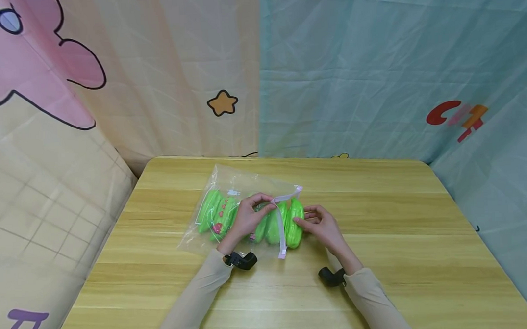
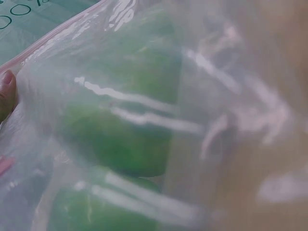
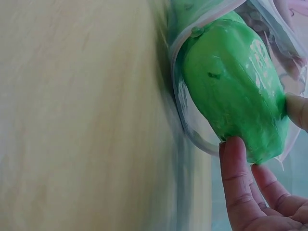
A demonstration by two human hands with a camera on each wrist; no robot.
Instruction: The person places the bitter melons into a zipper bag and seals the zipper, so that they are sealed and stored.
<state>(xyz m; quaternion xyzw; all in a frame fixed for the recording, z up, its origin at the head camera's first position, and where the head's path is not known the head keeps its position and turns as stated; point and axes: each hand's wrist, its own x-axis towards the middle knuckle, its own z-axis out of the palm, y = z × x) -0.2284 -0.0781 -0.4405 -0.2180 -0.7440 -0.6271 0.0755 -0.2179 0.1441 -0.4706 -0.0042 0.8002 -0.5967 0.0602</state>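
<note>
A clear zip bag (image 1: 264,179) lies on the table with several bright green, puffy pieces in it; one green piece (image 1: 223,215) carries pink decorations. My left hand (image 1: 248,216) pinches the bag's pale zip edge near the middle of its mouth, holding the mouth apart. At that mouth, my right hand (image 1: 322,225) grips a glossy green rounded piece (image 3: 236,86) between thumb and fingers. This piece stands partly outside the bag. In the left wrist view, green shapes (image 2: 134,139) show blurred through the film, and only a left fingertip (image 2: 6,96) is seen.
The wood-grain table (image 1: 402,217) stretches to both sides of the bag. Printed curtains (image 1: 352,72) hang behind the table and at its sides. Each wrist wears a black camera, one of them the right wrist camera (image 1: 331,277).
</note>
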